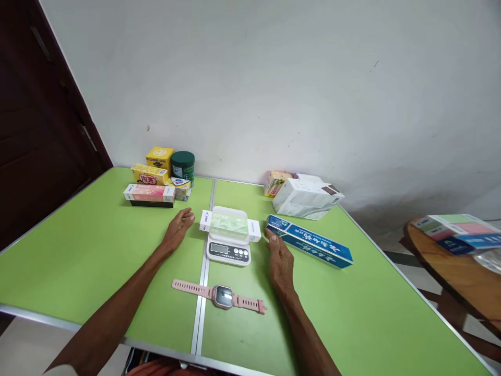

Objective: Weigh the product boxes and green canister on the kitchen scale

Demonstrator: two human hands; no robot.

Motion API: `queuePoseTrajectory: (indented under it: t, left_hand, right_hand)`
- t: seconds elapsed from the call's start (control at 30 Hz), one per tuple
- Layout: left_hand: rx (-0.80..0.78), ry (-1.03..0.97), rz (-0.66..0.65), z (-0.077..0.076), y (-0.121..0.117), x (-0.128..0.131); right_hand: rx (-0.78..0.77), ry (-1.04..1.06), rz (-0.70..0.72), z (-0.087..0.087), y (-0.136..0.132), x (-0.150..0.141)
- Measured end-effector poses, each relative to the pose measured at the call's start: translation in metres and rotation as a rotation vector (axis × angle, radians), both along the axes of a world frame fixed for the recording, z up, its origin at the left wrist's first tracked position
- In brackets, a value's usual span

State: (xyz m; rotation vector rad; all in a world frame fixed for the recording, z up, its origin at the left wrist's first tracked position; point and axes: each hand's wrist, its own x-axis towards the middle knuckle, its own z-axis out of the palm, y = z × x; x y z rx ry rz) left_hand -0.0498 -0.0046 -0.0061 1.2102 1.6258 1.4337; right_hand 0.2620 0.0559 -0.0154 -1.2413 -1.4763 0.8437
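A small white digital kitchen scale (pixel 229 254) stands near the middle of the green table. Across its tray lies a long green-and-white toothpaste box (pixel 229 225), both ends sticking out past the sides. To the left of the box, my left hand (pixel 178 230) hovers with fingers extended, holding nothing. On the other side is my right hand (pixel 280 258), also empty, its fingertips close to the left end of a long blue toothpaste box (pixel 313 243); whether they touch it I cannot tell. A pink-strapped smartwatch (pixel 224 296) lies flat in front of the scale.
Back left stand a pink box (pixel 152 193), yellow boxes (pixel 150 175) and a green-lidded tub (pixel 183 165). A white carton (pixel 305 198) and an orange-yellow packet (pixel 276 183) sit back right. Beyond the table's right edge, a wooden stool (pixel 442 266) bears more boxes.
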Motion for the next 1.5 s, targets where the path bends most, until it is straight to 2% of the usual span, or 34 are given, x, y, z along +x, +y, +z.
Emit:
queuePoseTrajectory:
  t: [0.13,0.3,0.4,0.47,0.6,0.73,0.9,1.07,1.2,1.3,1.4,1.5]
  left_hand:
    - [0.026,0.139,-0.047,0.005,-0.015,0.029]
    - [-0.051,0.153,-0.197,0.014,-0.030,0.059]
    - [-0.038,0.094,-0.188,0.021,-0.032,0.061]
    - [0.037,0.070,-0.117,0.028,-0.031,0.053]
    - [0.216,0.044,0.104,0.045,-0.025,0.015]
    - [0.293,0.084,0.350,0.054,-0.016,-0.047]
    - [0.253,0.179,0.543,0.048,-0.006,-0.122]
    - [0.104,0.308,0.611,0.036,0.006,-0.159]
    - [0.085,0.377,0.636,0.027,0.008,-0.162]
    - [0.157,0.452,0.680,0.022,0.002,-0.152]
    - [0.256,0.577,0.684,0.020,-0.007,-0.132]
    - [0.323,0.651,0.596,0.022,-0.011,-0.104]
  right_hand:
    - [0.047,-0.053,0.023,0.005,-0.011,-0.004]
    - [-0.042,-0.047,-0.017,0.008,-0.030,-0.016]
    - [-0.058,-0.022,-0.065,0.015,-0.037,-0.030]
    - [-0.021,-0.010,-0.044,0.023,-0.037,-0.046]
    - [0.065,0.012,0.077,0.046,-0.028,-0.100]
    - [0.070,0.058,0.257,0.062,-0.011,-0.177]
    - [0.081,0.046,0.422,0.060,0.004,-0.257]
    - [0.053,-0.014,0.504,0.052,0.008,-0.287]
    - [0.061,-0.039,0.542,0.053,0.008,-0.288]
    - [0.084,-0.056,0.529,0.055,0.007,-0.268]
    - [0.157,-0.084,0.443,0.056,0.008,-0.216]
    - [0.290,-0.147,0.198,0.051,0.015,-0.127]
